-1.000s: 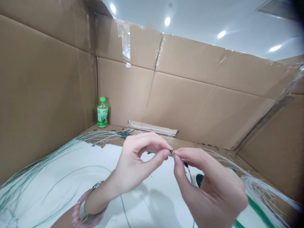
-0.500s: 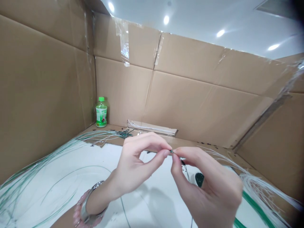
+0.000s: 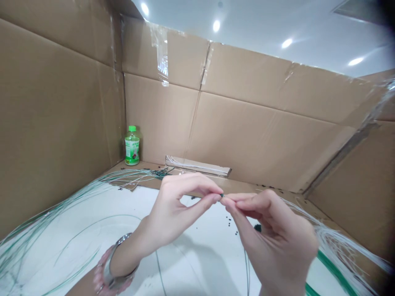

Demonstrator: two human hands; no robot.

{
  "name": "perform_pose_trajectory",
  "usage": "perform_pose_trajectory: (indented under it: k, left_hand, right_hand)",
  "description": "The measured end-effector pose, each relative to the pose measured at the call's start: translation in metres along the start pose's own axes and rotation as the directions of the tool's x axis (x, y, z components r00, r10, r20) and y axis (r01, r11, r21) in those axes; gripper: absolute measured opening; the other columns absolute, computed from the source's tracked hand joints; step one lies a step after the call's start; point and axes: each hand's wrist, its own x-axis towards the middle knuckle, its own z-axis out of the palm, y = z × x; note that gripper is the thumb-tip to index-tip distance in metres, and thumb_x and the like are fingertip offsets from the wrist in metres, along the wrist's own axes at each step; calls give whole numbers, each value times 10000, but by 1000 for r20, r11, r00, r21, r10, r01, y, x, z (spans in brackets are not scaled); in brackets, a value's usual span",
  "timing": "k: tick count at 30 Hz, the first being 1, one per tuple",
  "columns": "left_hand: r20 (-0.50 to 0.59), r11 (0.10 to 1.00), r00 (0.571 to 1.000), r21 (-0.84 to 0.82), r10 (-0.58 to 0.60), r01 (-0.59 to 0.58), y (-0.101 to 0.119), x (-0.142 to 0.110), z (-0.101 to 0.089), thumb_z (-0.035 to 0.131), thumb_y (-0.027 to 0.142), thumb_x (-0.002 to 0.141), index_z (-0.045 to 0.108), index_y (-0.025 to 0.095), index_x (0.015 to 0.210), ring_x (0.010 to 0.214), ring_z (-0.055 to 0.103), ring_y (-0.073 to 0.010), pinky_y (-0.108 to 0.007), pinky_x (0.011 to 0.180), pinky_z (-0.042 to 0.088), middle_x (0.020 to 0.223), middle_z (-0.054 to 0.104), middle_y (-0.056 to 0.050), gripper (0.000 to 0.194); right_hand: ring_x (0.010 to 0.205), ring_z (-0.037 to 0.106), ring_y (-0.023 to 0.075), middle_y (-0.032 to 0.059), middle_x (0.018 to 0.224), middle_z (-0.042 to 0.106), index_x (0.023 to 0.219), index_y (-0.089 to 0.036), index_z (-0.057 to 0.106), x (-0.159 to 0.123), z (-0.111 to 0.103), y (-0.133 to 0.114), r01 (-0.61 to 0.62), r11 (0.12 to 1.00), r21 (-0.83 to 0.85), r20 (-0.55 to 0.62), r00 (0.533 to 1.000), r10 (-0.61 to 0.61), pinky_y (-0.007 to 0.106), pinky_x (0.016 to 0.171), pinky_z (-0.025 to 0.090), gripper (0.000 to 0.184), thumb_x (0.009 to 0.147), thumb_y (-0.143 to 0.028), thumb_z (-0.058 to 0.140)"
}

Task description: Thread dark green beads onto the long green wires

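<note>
Above the white tabletop, my left hand (image 3: 173, 209) and my right hand (image 3: 277, 238) meet fingertip to fingertip. The left thumb and index finger pinch a tiny dark green piece (image 3: 221, 195); its exact kind is too small to make out. My right thumb and fingertips are closed right beside it, largely hiding what they grip. Thin dark wires (image 3: 247, 267) hang below my right hand. A green wire (image 3: 160, 271) runs down the table beneath my left wrist, which wears a metal bangle and pink beads.
Long green and white wires (image 3: 77, 195) fan out on the left, with dark tips at the back. White wires (image 3: 336, 238) and a green bundle (image 3: 335, 269) lie right. Dark bits (image 3: 228, 222) dot the table. A green-capped bottle (image 3: 132, 146) stands before cardboard walls (image 3: 247, 123).
My right fingers have shifted their grip, folding closer against the left fingertips. The dark bit and wire seen below the right fingertips are now hidden. My left hand stays nearly still.
</note>
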Motion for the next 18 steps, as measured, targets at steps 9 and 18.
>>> perform_pose_trajectory:
  k: [9,18]
  left_hand:
    - [48,993,998,104,49,-54,0,-2,-2,607,77,818,632,174,771,640,607,-84,-205,612,485,708,666,19,110]
    - [-30,953,988,270,152,-138,-20,-2,13,589,99,821,574,184,796,642,560,-90,-203,596,465,729,606,10,91]
  right_hand:
    - [611,651,45,-62,750,708,842,-202,646,4,-1,1,-14,1000,-13,143,990,16,102,644,549,102,783,-123,671]
    - [684,629,113,-50,737,671,771,-213,626,11,-17,5,-257,937,-238,371,867,332,236,613,508,76,747,-144,604]
